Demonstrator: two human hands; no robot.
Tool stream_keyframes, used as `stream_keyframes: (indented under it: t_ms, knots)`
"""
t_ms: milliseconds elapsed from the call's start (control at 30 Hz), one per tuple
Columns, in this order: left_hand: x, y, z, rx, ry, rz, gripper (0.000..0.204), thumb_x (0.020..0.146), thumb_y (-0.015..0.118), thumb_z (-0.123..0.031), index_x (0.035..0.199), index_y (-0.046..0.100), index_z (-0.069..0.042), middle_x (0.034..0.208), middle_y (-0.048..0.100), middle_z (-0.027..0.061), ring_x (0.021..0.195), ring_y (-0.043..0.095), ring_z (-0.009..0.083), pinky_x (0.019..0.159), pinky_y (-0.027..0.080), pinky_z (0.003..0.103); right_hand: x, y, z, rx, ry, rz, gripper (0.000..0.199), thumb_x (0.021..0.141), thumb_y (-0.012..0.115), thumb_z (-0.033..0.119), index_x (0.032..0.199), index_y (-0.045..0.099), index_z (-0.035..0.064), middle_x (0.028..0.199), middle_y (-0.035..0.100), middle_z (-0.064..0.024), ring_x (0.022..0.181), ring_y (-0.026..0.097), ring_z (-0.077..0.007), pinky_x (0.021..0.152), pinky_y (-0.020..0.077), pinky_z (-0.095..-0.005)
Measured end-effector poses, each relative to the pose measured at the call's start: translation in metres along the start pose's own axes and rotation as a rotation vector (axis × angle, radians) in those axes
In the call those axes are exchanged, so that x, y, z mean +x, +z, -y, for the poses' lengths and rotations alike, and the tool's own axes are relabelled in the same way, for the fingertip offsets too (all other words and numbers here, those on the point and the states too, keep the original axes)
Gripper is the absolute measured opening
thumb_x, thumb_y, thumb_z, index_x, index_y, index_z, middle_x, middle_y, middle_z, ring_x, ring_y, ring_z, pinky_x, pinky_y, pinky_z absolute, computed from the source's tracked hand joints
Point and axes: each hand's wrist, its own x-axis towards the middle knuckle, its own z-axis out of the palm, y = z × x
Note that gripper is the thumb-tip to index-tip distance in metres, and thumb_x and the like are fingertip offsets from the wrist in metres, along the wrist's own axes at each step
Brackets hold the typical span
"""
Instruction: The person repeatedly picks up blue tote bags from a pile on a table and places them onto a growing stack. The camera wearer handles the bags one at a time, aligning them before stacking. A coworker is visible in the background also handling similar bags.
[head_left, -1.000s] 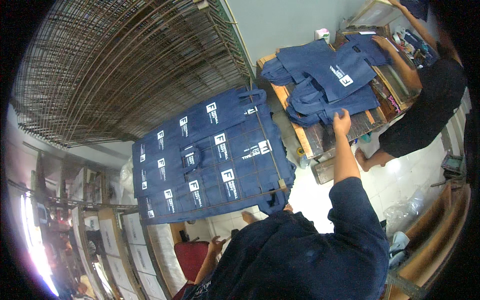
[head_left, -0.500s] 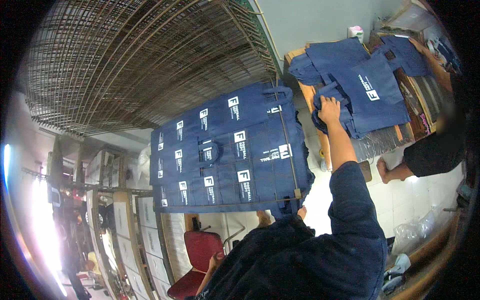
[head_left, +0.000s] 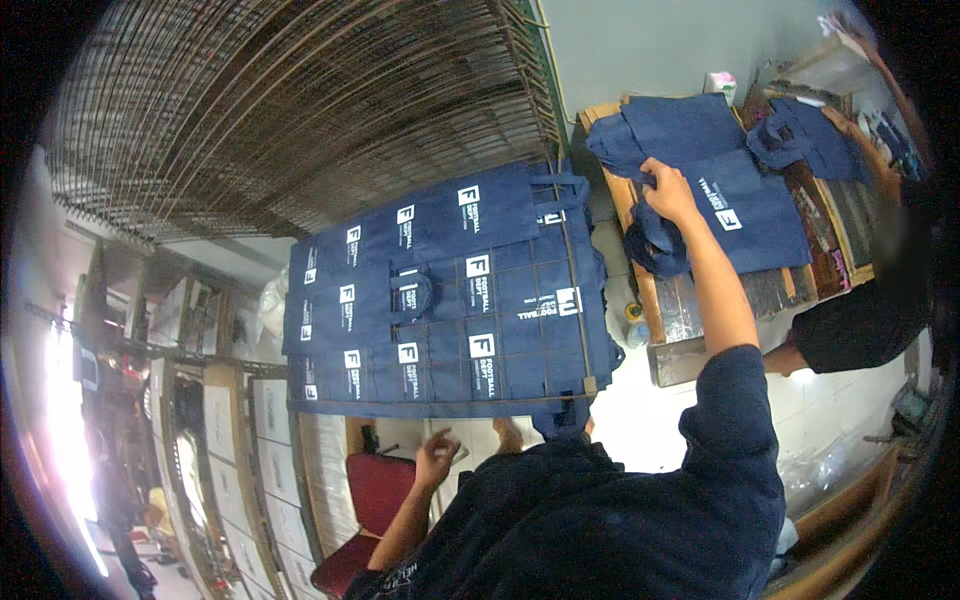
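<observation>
On the wooden desk (head_left: 655,300), right hand (head_left: 668,192) has moved along the stacked navy bags (head_left: 740,190) — fingers closed on one bag's edge, lifting seems begun; left hand (head_left: 435,462) hangs half-open, empty, near the red chair (head_left: 375,490).

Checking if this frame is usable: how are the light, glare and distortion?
Head view: strong fisheye bending, the wire rack curving toward a black rim; blown-out glare at the left edge; the navy bags and right hand evenly lit and fairly sharp; left hand dimmer.

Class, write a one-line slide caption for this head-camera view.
Right hand grips a navy bag on the wooden table; printed bags cover a wire rack.
</observation>
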Motion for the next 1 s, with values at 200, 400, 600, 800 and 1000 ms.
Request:
stream_keyframes:
  t_ms: [200,400,600,800,1000]
  knots:
    - [0.082,0.063,-0.139,-0.403,-0.086,0.551,0.053,0.083,0.060,-0.039,0.123,0.045,-0.007,0.107,0.056,0.0112,0.097,0.055,0.0206,0.083,0.046,0.034,-0.035,-0.129,0.143,0.425,-0.055,0.459,0.032,0.069,0.059,0.006,0.099,0.053,0.0003,0.088,0.059,-0.0080,0.092,0.056,-0.0183,0.079,0.0416,-0.0283]
    - [0.124,0.105,-0.223,-1.183,-0.424,0.957,0.109,0.064,0.038,-0.084,0.140,0.019,-0.008,0.132,0.035,0.0215,0.117,0.041,0.0368,0.095,0.037,0.052,-0.093,-0.230,0.253,0.500,-0.243,0.615,0.028,0.070,0.059,0.009,0.096,0.059,-0.0030,0.093,0.063,-0.0077,0.087,0.056,-0.0146,0.080,0.0431,-0.0271]
    - [0.142,0.092,-0.224,-1.530,-0.367,1.082,0.128,0.049,0.044,-0.090,0.138,0.016,-0.002,0.131,0.037,0.0237,0.115,0.045,0.0394,0.083,0.048,0.044,-0.140,-0.277,0.284,0.552,-0.586,0.659,0.013,0.056,0.061,0.004,0.069,0.062,0.0009,0.068,0.063,-0.0085,0.062,0.059,-0.0223,0.060,0.0447,-0.0309]
    - [0.153,0.133,-0.202,-0.865,-0.286,0.834,0.016,0.074,0.056,-0.017,0.085,0.059,-0.007,0.082,0.061,0.0084,0.077,0.059,0.0206,0.069,0.049,0.029,-0.161,-0.288,0.286,0.436,-0.591,0.947,0.013,0.065,0.063,0.003,0.077,0.062,0.0017,0.073,0.063,-0.0086,0.069,0.060,-0.0231,0.063,0.0444,-0.0323]
    - [0.172,0.038,-0.250,-1.091,-0.149,0.317,0.021,0.066,0.059,-0.018,0.086,0.058,-0.010,0.093,0.058,0.0096,0.092,0.053,0.0258,0.082,0.043,0.047,-0.194,-0.284,0.256,0.249,-0.397,0.708,0.025,0.070,0.064,0.015,0.091,0.064,0.0021,0.077,0.063,-0.0109,0.072,0.059,-0.0270,0.070,0.0431,-0.0353]
